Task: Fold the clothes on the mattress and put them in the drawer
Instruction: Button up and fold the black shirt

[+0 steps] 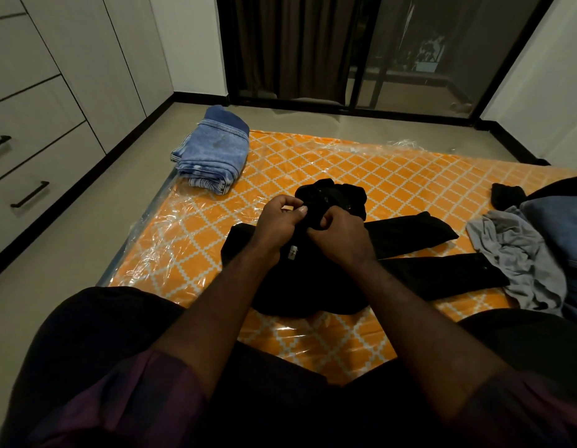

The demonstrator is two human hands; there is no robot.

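Grey floor (pixel 87 227) carries an orange lattice-print mattress (pixel 196 240) wrapped in clear plastic, with white drawers (pixel 32 176) along the left wall and a dark curtain (pixel 297 43) at the far end. Folded blue jeans (pixel 213 153) sit on the mattress's far left corner; a crumpled grey garment (pixel 519 253) lies at the right. A black garment (pixel 410 234) lies mid-mattress, sleeves trailing right. Left grip (pixel 280 221) and right grip (pixel 339 234), side by side with fingers curled, both pinch its bunched upper part.

We can read no text, label, brand or number here — the small silvery piece (pixel 292 252) on the black garment (pixel 413 232) (zip pull or tag, we cannot tell) shows no legible mark.
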